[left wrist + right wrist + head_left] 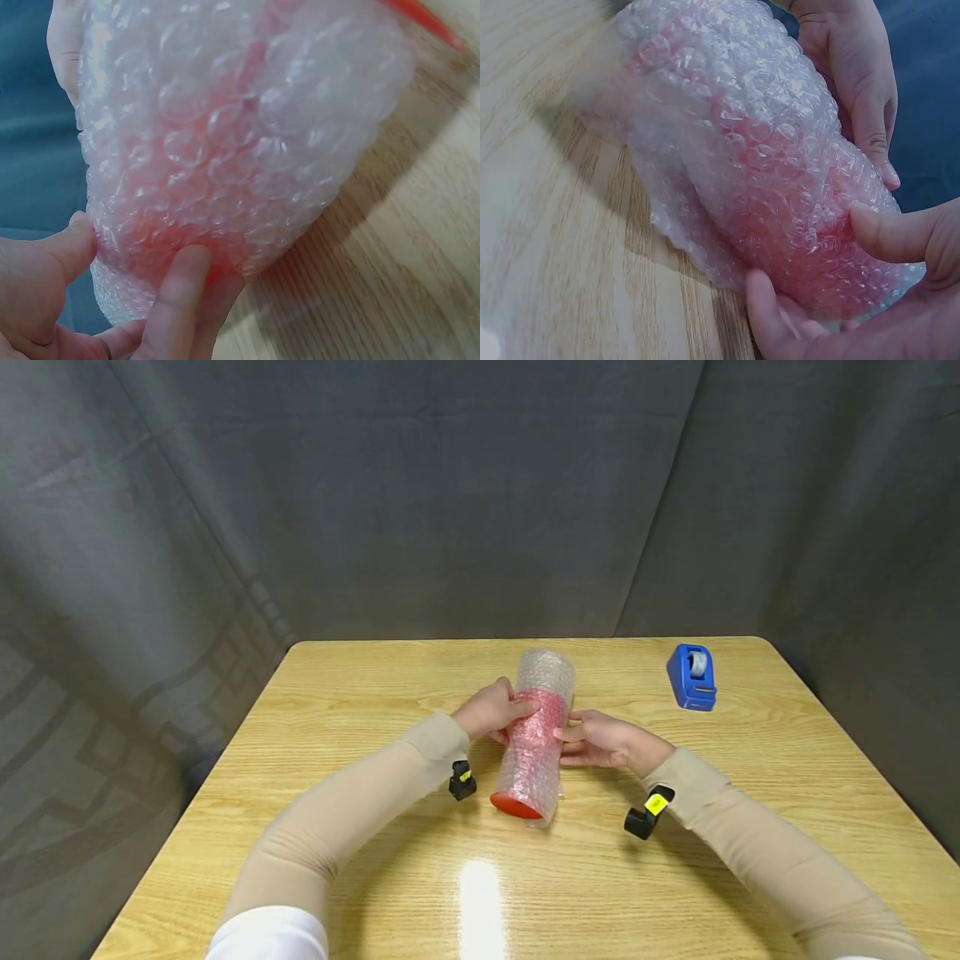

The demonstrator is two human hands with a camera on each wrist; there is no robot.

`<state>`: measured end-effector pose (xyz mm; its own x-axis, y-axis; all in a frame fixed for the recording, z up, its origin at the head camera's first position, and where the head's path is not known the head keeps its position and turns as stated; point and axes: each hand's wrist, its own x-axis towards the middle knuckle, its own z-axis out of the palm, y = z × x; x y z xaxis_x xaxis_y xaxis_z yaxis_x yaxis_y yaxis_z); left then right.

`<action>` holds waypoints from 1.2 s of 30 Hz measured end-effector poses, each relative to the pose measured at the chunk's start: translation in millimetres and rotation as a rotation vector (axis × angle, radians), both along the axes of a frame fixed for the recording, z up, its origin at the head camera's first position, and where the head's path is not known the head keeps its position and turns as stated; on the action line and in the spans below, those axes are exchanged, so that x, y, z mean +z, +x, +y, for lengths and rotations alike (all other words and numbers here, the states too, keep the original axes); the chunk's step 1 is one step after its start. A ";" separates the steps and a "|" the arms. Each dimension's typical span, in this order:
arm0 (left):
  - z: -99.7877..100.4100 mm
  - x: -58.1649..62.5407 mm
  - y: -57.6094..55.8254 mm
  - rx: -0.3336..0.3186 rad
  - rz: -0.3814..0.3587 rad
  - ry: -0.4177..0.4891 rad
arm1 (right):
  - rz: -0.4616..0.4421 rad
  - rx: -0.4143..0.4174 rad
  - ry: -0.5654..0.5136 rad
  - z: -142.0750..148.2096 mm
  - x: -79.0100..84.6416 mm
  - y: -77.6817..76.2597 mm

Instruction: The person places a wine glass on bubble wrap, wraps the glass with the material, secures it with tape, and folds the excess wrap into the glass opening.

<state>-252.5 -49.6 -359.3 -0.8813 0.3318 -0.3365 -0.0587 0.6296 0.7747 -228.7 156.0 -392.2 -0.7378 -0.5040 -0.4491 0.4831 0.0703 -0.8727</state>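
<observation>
A red item (517, 807) lies rolled in clear bubble wrap (542, 670) at the middle of the table, its red round end facing me. The bundle leans slightly, far end to the right. My left hand (495, 708) grips the left side, thumb on top. From the right, my right hand (600, 741) holds the other side, thumb over the wrap and fingers low along it. In the right wrist view a loose flap of bubble wrap (682, 210) hangs along the bundle's side down to the tabletop. Red shows through the bubbles; most of the item is hidden.
A blue tape dispenser (692, 678) with a roll of tape stands at the back right of the wooden table (360, 710). Dark grey curtains (450, 510) hang behind the table and at its sides. Each wrist wears a small black camera.
</observation>
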 end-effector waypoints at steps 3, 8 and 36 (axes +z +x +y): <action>-0.1 0.2 -0.4 0.008 -0.009 -0.010 | 0.074 0.010 0.069 -0.1 2.0 0.9; -0.7 -0.7 -1.0 0.011 -0.020 -0.011 | 0.112 0.001 0.089 -3.0 4.5 1.4; -1.5 1.3 -0.5 -0.010 -0.032 0.010 | 0.076 -0.031 0.038 -11.2 6.6 -1.8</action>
<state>-252.9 -51.1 -358.0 -0.8668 0.3441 -0.3607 -0.0769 0.6227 0.7787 -230.5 144.8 -385.6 -0.7856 -0.4636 -0.4098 0.4182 0.0904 -0.9039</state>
